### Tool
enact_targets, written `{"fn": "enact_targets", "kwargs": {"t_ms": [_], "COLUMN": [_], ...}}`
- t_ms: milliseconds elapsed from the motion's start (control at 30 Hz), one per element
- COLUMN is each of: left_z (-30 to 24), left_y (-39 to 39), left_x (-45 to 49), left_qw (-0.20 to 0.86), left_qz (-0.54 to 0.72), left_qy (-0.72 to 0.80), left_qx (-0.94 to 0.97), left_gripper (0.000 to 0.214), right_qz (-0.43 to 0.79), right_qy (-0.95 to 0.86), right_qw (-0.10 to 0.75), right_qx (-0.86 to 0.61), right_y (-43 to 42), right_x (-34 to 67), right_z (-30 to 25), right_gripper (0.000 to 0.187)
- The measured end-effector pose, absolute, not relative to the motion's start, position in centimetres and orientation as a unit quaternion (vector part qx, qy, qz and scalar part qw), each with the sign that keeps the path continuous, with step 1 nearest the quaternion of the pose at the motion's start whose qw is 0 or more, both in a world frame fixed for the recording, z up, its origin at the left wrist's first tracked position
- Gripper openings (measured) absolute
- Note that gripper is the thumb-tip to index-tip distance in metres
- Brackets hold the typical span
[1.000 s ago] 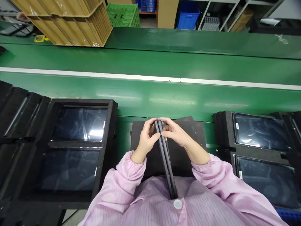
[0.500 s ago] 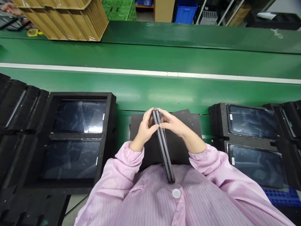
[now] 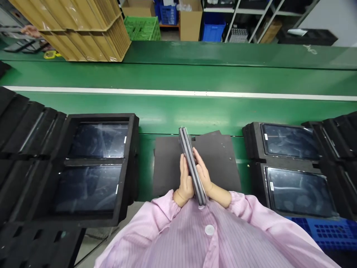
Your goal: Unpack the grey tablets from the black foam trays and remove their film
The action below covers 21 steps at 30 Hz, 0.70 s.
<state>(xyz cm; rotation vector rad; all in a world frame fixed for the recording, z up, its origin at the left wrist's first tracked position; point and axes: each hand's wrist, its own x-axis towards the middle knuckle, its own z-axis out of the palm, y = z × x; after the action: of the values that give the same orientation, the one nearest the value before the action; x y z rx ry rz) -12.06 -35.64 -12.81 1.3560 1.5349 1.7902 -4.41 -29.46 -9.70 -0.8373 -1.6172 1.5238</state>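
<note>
Two thin black tablet screens (image 3: 192, 163) stand on edge, face to face, in front of my chest. Their near end touches or nearly touches my shirt. My left hand (image 3: 185, 184) presses flat against the left side of the pair, fingers pointing forward. Against the right side lies my right hand (image 3: 204, 174), palm inward, so the pair is squeezed between both hands. The outer faces are mostly hidden by this steep angle. Below them are black foam sheets (image 3: 223, 160) on the green bench.
At left, a black foam tray (image 3: 131, 149) holds two screens. Another foam tray (image 3: 252, 145) with two screens is at right, above a blue crate (image 3: 331, 232). Foam racks flank both sides. Tan dividers (image 3: 83, 46) are stacked far left, near another person's hand (image 3: 31, 31).
Both hands have slid back from the far end of the two screens toward my body and now lie flat along their sides. The head view has tilted up slightly.
</note>
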Motion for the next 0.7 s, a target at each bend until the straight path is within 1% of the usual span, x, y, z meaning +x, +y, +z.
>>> {"fn": "enact_targets", "kwargs": {"t_ms": [67,133,200,300,400,500,700], "left_z": [-10.3,-7.1,-4.1,-1.4,-0.5,0.0,0.7], "left_y": [-34.5,-32.8,-30.9,-28.2,-26.0,-24.5,-22.9], "left_x": [-12.5,-13.3,-14.0,-15.1,-15.8,-16.2,-16.1], "left_qw": [0.159,0.155,0.209,0.297,0.349,0.385,0.398], "left_qz": [0.647,0.659,0.676,0.682,0.689,0.708,0.716], "left_qy": [0.546,0.546,0.555,0.572,0.571,0.559,0.555], "left_qx": [0.508,0.494,0.437,0.347,0.279,0.195,0.143], "left_gripper": [0.052,0.052,0.053,0.049,0.046,0.042,0.036], "right_qz": [0.562,0.54,0.558,0.637,0.694,0.72,0.742], "right_qy": [-0.636,-0.638,-0.62,-0.552,-0.484,-0.441,-0.413], "right_qw": [0.415,0.452,0.465,0.437,0.402,0.395,0.377], "right_qx": [-0.328,-0.311,-0.295,-0.314,-0.35,-0.362,-0.369], "right_y": [-28.7,-27.3,-25.7,-23.5,-21.7,-20.2,-18.4], "right_x": [-5.2,-6.2,-7.5,-9.5,-11.3,-12.1,-12.5], "right_z": [-7.9,-5.0,-2.2,0.3,0.3,-0.4,-0.6], "right_gripper": [0.05,0.044,0.041,0.039,0.037,0.036,0.03]}}
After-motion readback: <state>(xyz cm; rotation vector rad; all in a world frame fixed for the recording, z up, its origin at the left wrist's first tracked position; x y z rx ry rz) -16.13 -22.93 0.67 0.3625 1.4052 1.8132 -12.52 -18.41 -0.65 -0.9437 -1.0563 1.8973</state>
